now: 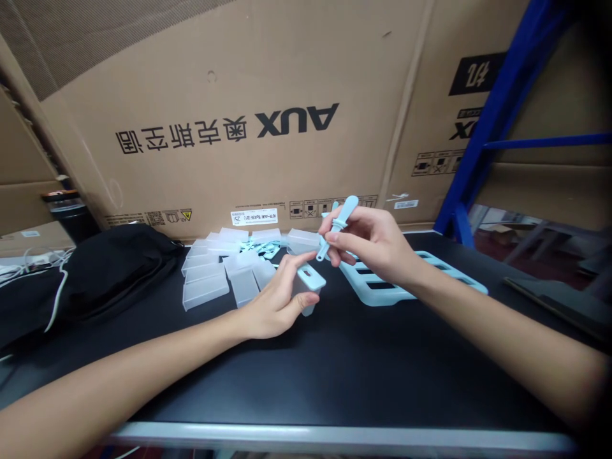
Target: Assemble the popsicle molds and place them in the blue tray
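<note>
My left hand (278, 301) holds a small translucent box with a light-blue slotted lid (312, 277) between thumb and fingers. Just above and to the right of the lid, my right hand (370, 239) grips a light-blue plastic stick piece (340, 223), its rounded end pointing up and its lower end close to my left index fingertip. Part of another light-blue piece shows behind it, among my right fingers. A light-blue rack (380, 297) with rectangular openings lies on the table behind my right forearm.
Several translucent boxes (205, 290) lie at the back left around small light-blue pieces (268, 247). A black bag (124, 261) sits farther left. Large cartons (215, 70) stand behind the black table (335, 382), with a blue metal frame (497, 95) at the right.
</note>
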`<state>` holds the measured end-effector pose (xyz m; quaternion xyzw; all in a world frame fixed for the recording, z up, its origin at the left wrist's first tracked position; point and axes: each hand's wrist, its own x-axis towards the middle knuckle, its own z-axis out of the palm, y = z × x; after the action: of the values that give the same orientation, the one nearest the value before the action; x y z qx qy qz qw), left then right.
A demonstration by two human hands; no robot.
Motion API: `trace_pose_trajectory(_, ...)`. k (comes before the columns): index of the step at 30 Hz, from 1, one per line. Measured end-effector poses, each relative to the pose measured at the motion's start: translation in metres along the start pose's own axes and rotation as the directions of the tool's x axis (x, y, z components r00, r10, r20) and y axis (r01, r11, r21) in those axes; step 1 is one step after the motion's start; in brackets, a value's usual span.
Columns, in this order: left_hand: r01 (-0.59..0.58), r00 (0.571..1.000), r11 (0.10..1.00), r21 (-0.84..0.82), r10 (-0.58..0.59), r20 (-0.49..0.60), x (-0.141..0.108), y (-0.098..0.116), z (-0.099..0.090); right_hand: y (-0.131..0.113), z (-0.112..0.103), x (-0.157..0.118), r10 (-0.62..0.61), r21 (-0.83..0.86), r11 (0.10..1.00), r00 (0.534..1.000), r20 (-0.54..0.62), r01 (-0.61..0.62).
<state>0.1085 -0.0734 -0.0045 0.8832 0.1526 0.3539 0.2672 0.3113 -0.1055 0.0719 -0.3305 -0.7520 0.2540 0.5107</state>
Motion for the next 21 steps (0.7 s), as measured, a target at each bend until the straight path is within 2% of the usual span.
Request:
trace_pose_trajectory(4, -0.016, 0.999, 0.999, -0.049, 0.014, -0.039, 0.003, -0.007, 0.004, -0.001, 0.002, -0.003, -0.010, -0.135, 0.990, 0.991, 0.135, 0.029)
trace_pose_trajectory(7, 0.005, 0.996, 0.994, -0.113, -0.015, -0.091, 0.003, -0.011, 0.006, 0.003, 0.001, -0.003, -0.026, -0.223, 0.973, 0.988, 0.153, 0.061)
trace_pose_trajectory(11, 0.054, 0.992, 0.984, -0.168, -0.072, -0.105, 0.003, -0.010, 0.006, 0.010, -0.003, -0.002, -0.048, -0.281, 0.954, 0.980, 0.193, 0.102)
trace_pose_trajectory(17, 0.128, 0.982, 0.977, -0.171, -0.149, -0.116, 0.006, -0.005, 0.003, 0.016, -0.009, 0.000, -0.038, -0.397, 0.898, 0.932, 0.359, 0.190)
trace_pose_trajectory(21, 0.144, 0.979, 0.973, -0.182, -0.166, -0.114, 0.007, -0.002, 0.002, 0.017, -0.015, 0.002, 0.026, -0.443, 0.879, 0.911, 0.411, 0.174)
